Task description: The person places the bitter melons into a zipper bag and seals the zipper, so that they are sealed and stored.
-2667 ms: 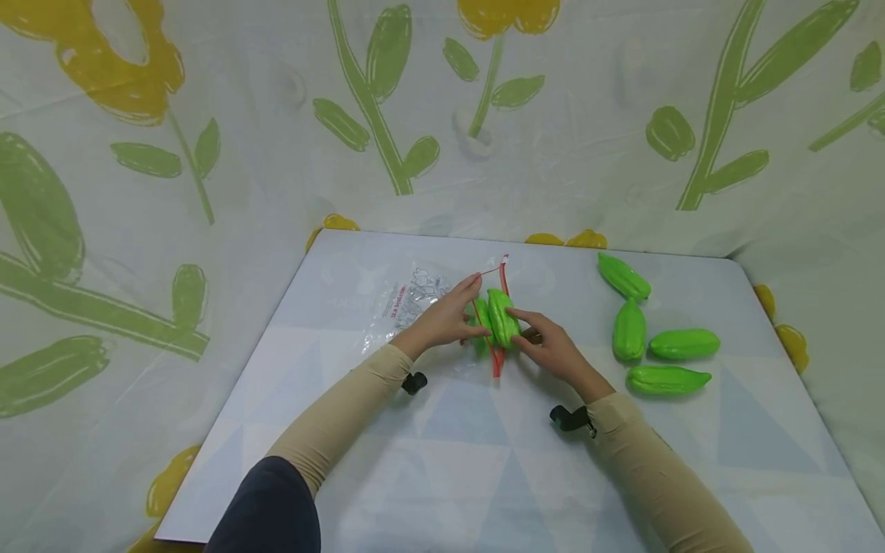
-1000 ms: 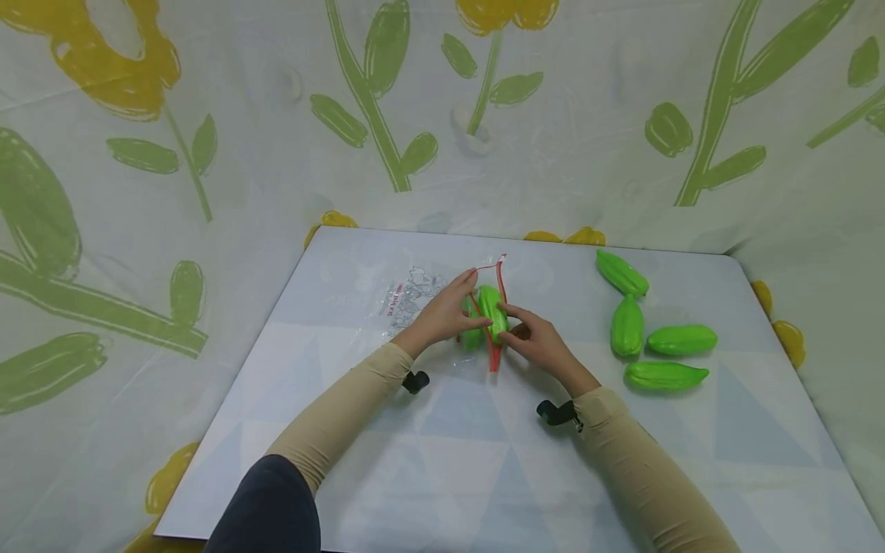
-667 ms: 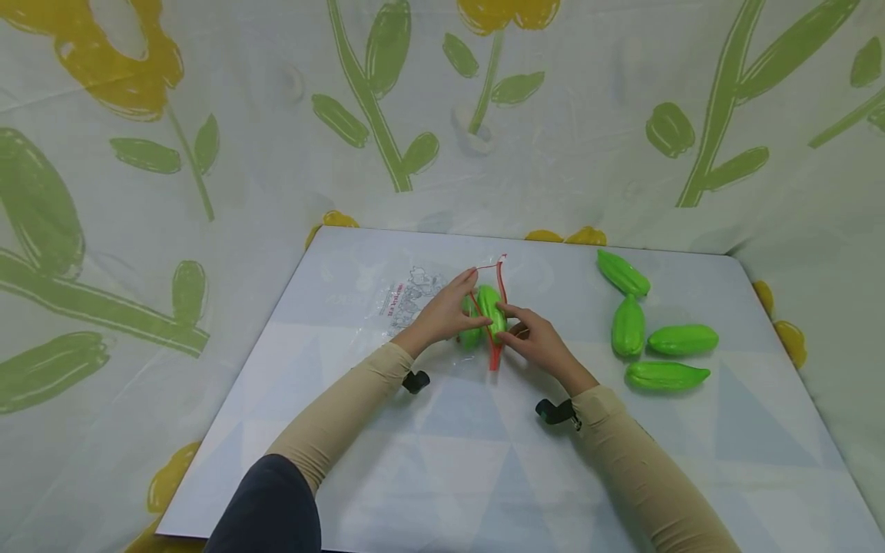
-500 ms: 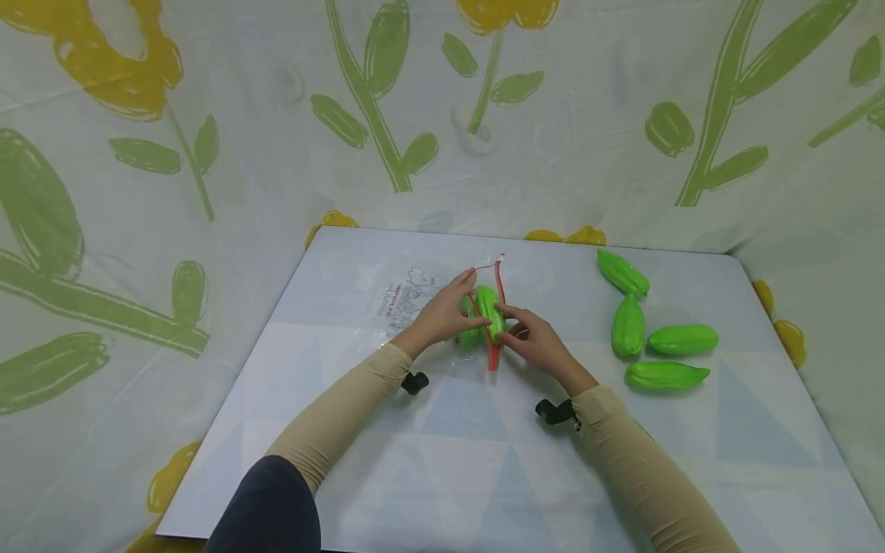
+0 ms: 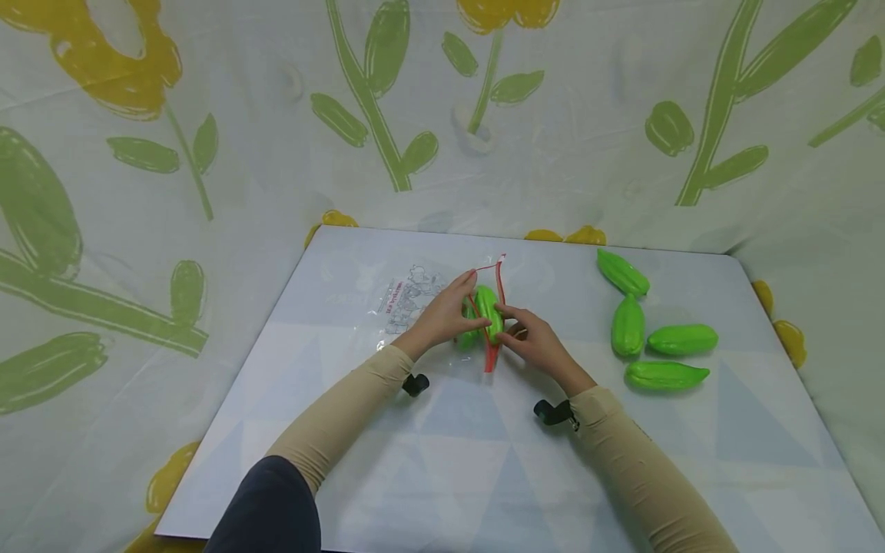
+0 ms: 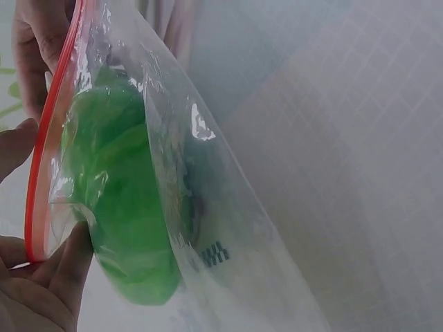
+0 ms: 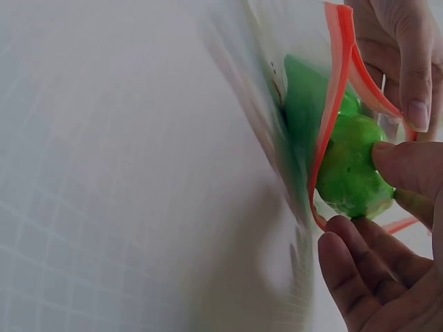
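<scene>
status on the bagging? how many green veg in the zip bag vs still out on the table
Done: one green vegetable looks already inside the clear zip bag. In hand: the right hand pinches a second vegetable at the bag's red-edged mouth, partly in, while the left hand holds the mouth open. Left: four vegetables lie loose on the table to the right; the bag is unsealed.

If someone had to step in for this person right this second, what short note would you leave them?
Left hand: holds the red-zip mouth of the clear bag open.
Right hand: grips a green toy gourd, partway through the mouth.
Done: one gourd seems already inside the bag.
Left: finish pushing this one in; four more gourds lie on the table to the right. Bag not yet zipped.
</scene>
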`<state>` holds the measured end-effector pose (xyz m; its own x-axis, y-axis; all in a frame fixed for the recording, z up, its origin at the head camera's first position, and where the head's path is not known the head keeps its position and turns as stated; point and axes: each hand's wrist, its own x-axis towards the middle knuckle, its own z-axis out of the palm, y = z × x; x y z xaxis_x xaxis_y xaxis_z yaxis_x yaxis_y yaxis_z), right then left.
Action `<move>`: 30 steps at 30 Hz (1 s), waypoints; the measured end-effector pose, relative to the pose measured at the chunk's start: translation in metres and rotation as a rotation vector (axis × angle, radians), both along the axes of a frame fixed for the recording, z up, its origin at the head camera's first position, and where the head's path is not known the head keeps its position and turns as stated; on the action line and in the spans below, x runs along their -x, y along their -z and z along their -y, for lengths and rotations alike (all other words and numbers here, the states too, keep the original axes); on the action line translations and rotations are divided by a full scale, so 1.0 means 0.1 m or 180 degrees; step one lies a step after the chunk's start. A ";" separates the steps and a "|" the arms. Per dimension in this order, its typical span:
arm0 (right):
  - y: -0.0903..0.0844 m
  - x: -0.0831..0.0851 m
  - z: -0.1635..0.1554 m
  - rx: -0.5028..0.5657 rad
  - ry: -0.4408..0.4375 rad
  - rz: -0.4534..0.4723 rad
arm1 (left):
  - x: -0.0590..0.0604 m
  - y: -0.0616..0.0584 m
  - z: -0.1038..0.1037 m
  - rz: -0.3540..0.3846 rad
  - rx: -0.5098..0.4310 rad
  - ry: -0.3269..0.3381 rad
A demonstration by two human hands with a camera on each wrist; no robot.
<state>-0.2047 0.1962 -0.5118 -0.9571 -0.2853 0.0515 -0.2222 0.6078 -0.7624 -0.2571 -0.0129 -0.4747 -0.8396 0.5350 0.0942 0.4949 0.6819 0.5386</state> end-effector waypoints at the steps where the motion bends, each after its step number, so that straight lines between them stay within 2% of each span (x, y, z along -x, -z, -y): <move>1: 0.00 0.00 0.00 -0.0003 -0.0002 -0.0018 | 0.00 0.00 0.00 0.0003 0.0010 0.0000; 14: -0.01 0.03 0.04 -0.0104 0.0019 -0.0115 | -0.01 -0.02 0.01 0.0116 -0.0136 -0.0011; 30: 0.01 0.08 0.12 -0.0264 0.0027 -0.0119 | -0.01 -0.02 0.05 0.0233 -0.0417 0.0103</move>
<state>-0.2123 0.1846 -0.5131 -0.9573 -0.2819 0.0638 -0.2441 0.6704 -0.7007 -0.2557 -0.0175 -0.4729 -0.8293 0.5491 0.1042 0.4717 0.5876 0.6575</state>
